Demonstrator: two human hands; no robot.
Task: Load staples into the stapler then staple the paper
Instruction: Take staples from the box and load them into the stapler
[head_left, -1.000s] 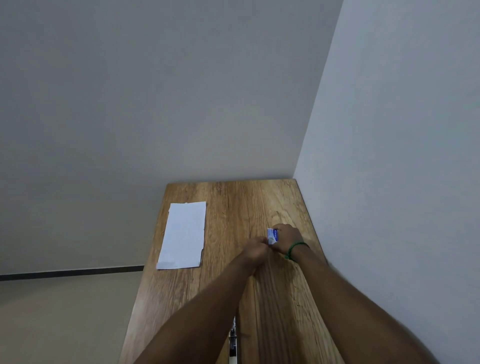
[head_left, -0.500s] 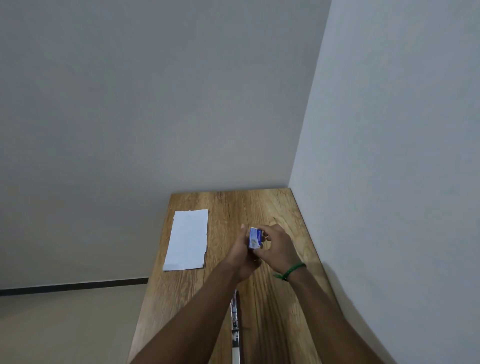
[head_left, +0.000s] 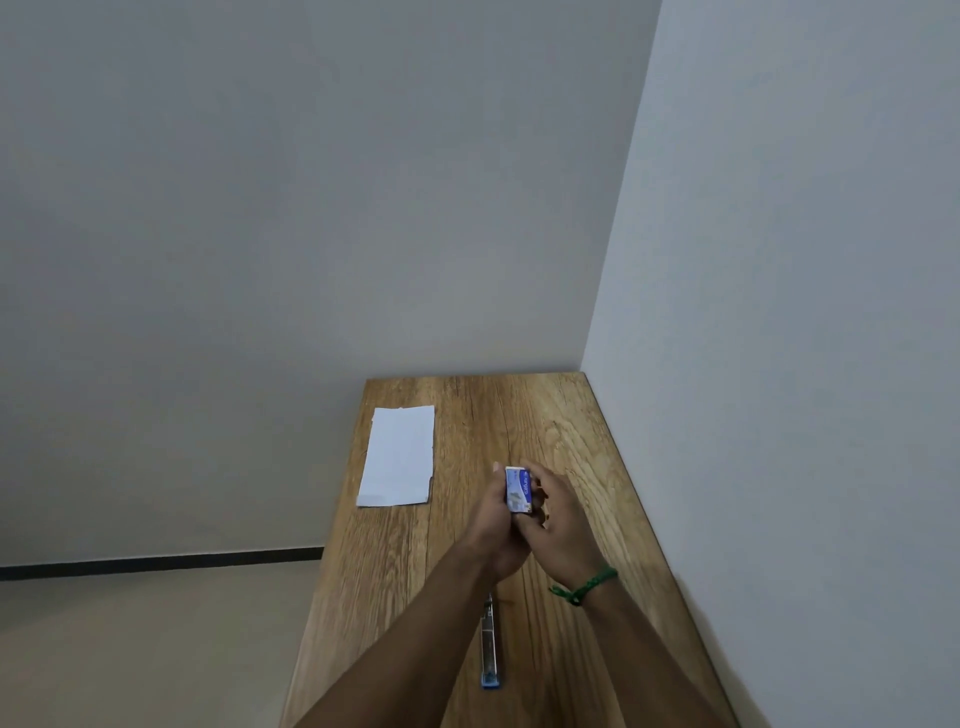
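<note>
A small blue and white staple box (head_left: 519, 489) is held upright above the wooden table (head_left: 566, 431). My left hand (head_left: 493, 525) grips its left side and my right hand (head_left: 558, 519), with a green wrist band, grips its right side. The stapler (head_left: 489, 649), a narrow metal body with a blue end, lies flat on the table below my forearms, partly hidden by my left arm. A white sheet of paper (head_left: 399, 456) lies flat near the table's left edge, apart from both hands.
The table stands in a corner: a white wall (head_left: 779, 364) runs along its right side and a grey wall along its far end. Its left edge drops to the floor (head_left: 130, 649).
Both hands lifted the staple box off the table's right side and brought it nearer to me and toward the middle. The box now stands upright between my hands.
</note>
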